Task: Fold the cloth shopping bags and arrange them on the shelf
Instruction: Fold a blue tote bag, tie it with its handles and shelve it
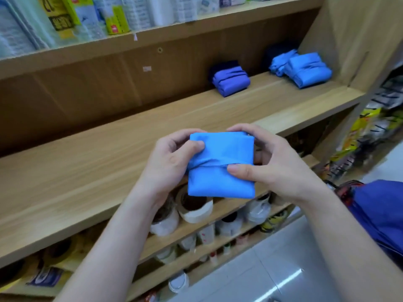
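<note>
Behind the folded blue bag (220, 166), most fingers of the left hand (168, 162) and right hand (270, 168) are hidden. At one o'clock a dark bundle (222, 65) sits mostly hidden behind the purple bag (231, 80). Blue cloth (379, 212) at four o'clock is cut off by the right edge. Packets (359, 136) at three o'clock are blurred.

My grip: bag (220, 164) between left hand (165, 162) and right hand (277, 171), before the shelf (98, 158).
Shelf's right end: single bundle (231, 80) left of paired bundles (305, 69).
</note>
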### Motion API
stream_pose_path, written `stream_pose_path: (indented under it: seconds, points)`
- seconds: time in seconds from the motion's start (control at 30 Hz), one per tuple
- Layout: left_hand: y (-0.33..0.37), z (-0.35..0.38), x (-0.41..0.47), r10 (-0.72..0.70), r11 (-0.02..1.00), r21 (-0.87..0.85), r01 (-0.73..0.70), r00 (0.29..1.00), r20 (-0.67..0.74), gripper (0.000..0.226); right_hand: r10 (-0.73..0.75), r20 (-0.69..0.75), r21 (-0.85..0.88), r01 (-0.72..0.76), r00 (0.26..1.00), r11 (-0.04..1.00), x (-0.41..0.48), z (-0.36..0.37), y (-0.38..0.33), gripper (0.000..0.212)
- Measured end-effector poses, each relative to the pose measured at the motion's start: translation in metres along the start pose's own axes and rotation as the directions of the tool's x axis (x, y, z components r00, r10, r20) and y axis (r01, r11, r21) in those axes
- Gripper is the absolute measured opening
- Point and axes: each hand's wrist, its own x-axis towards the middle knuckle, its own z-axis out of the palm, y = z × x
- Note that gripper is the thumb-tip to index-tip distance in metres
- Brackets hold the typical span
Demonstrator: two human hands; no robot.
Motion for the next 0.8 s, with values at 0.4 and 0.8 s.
stream_pose_path:
  seconds: [0.4, 0.8]
  points:
    - [0.012, 0.127, 0.070, -0.078, 0.995, -0.057, 0.077, 0.997, -0.005, 0.014, 0.105, -0.118, 0.155, -0.086, 0.987, 0.984, -0.022, -0.163, 0.026, 0.065]
    - [0.000, 0.251, 0.206, -0.004, 0.991, 0.132, 0.015, 0.997, -0.083, 0.033, 0.117, -0.620, 0.007, -0.143, 0.776, 0.990, -0.001, -0.328, 0.075, 0.032]
